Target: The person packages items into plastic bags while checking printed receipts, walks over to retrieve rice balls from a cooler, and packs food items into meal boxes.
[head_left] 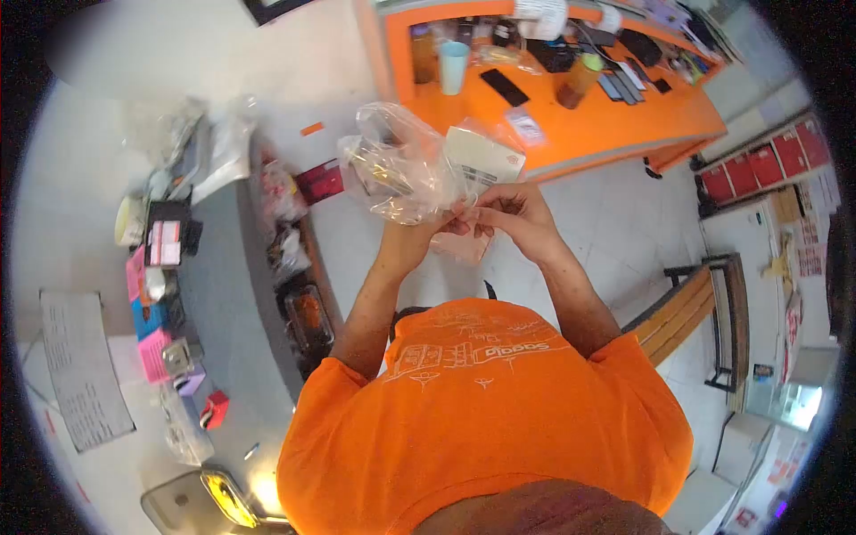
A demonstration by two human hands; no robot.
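Clear plastic bag (392, 165), upper centre of frame; my left hand (453, 220) and right hand (520, 214), fingers curled closed, pinch its edge beside printed pale paper (490, 160).

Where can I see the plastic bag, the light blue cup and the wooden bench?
Plastic bag (397, 171): head view, on the bag's bulging clear side.
Light blue cup (453, 71): head view, on the cup's outer wall.
Wooden bench (681, 314): head view, on its slatted top.
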